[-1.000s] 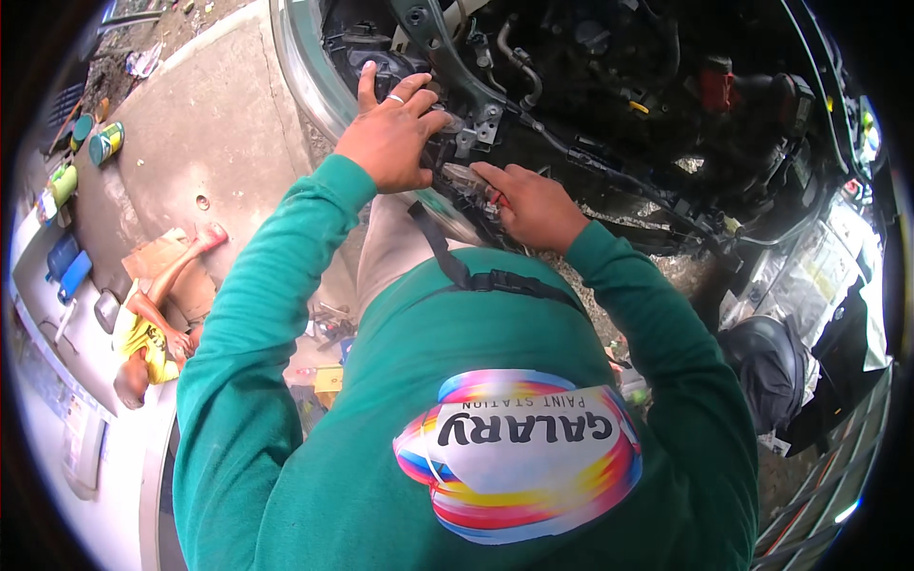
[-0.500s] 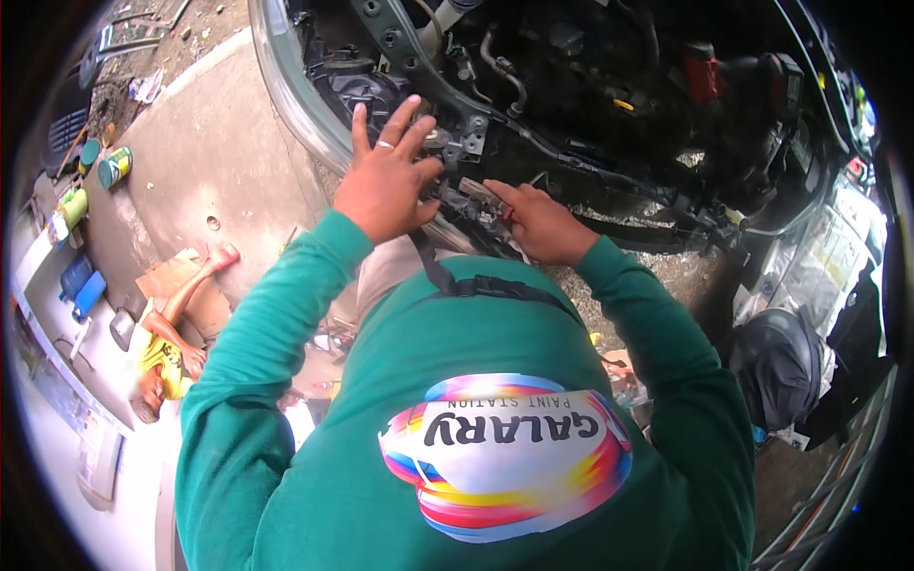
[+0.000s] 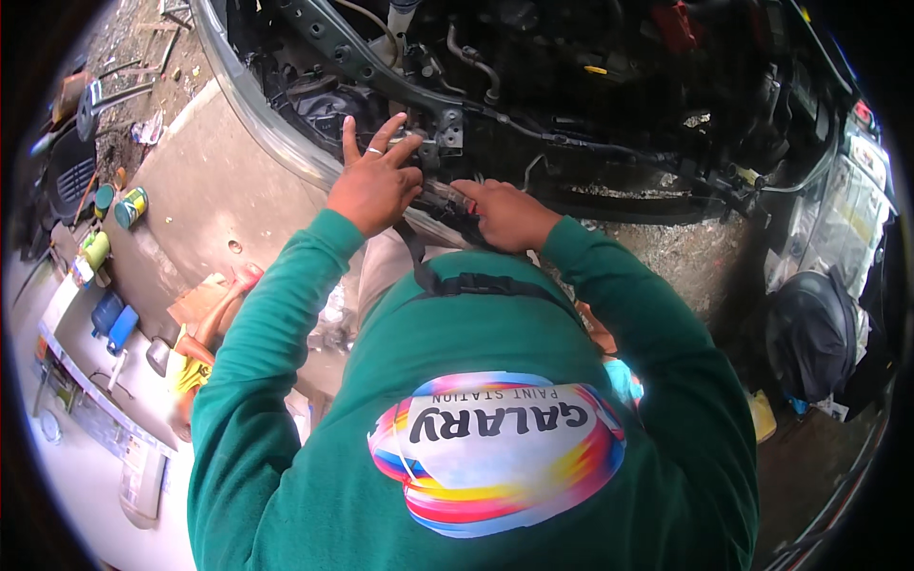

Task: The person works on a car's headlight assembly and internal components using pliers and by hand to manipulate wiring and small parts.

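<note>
My left hand (image 3: 373, 187) rests at the front corner of a car's opened front end, beside a bare metal bracket (image 3: 449, 131). Its outer fingers are spread and raised; the forefinger and thumb curl down toward the parts below. To its right, my right hand (image 3: 514, 215) is closed around a small red object (image 3: 472, 206), mostly hidden, whose kind I cannot make out. The right forefinger points left along a light-coloured strip (image 3: 444, 193) between the hands. A dark rounded housing (image 3: 328, 103) lies beyond my left fingers.
The dark engine bay (image 3: 571, 105) spreads ahead, with the curved fender edge (image 3: 286, 152) at left. Cans (image 3: 131, 207) and a seated person in yellow (image 3: 193, 371) are on the left. A black bag (image 3: 811, 333) lies at right; a strap (image 3: 495, 284) crosses my waist.
The view has shifted, so the car and the ground items sit differently. My right hand has come closer to my left, and my left forefinger has bent further down.
</note>
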